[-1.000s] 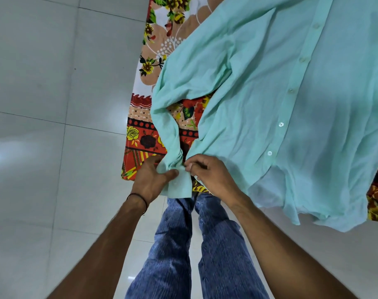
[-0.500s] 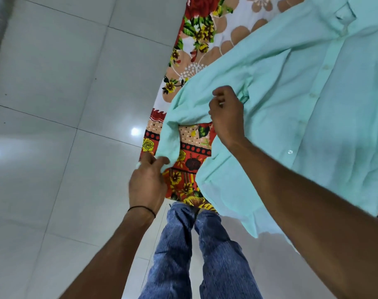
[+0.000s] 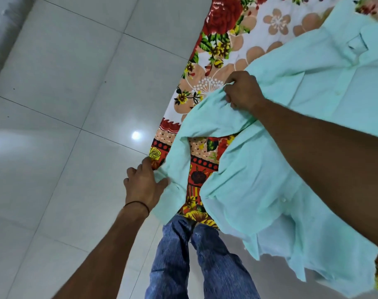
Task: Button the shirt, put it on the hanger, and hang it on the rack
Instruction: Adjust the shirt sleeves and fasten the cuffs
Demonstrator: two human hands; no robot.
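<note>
While right hand [image 3: 243,91] clenches shirt [image 3: 259,180] sleeve at frame centre, left hand [image 3: 143,183] pinches its cuff lower left.

The soft mint-green cloth shirt [image 3: 259,190] under the right hand [image 3: 244,92] is one plain colour all over, with tiny pale buttons [image 3: 283,200] that almost match it. Beneath both hands lies a bright flowery bedsheet [image 3: 222,46], white with big red roses, peach blossoms, yellow flowers and green leaves, and near the left hand [image 3: 143,185] its edge turns red and orange with black dots and a yellow rose. The left wrist wears a thin dark thread band [image 3: 138,205], the stripy blue jeans [image 3: 183,266] show below the hands, and the shiny tile floor [image 3: 65,83] left of the left hand is pale grey-white.
</note>
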